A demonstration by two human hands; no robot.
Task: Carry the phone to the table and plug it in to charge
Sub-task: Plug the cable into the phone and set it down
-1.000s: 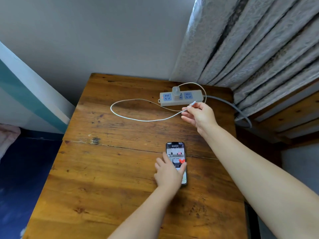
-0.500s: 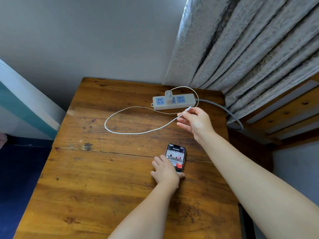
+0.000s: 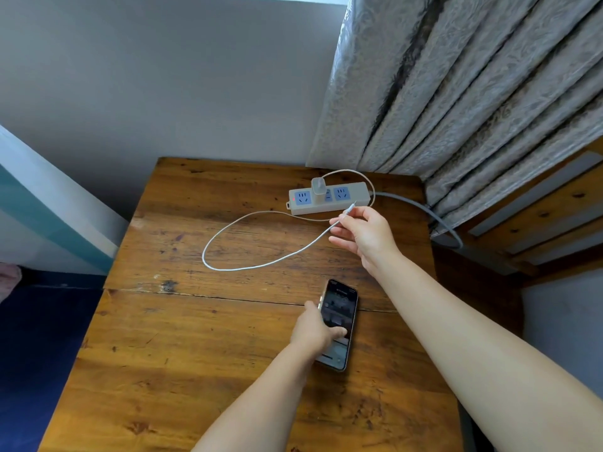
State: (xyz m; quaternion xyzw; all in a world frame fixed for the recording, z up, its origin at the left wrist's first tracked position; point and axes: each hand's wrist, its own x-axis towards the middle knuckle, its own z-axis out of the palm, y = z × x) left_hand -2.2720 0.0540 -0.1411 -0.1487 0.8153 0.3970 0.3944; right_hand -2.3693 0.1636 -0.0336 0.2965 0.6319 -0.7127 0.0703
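On the wooden table, left hand grips the phone, tilting it up; right hand, arm outstretched, pinches the charging cable near its plug.

The phone screen's text is too blurred.
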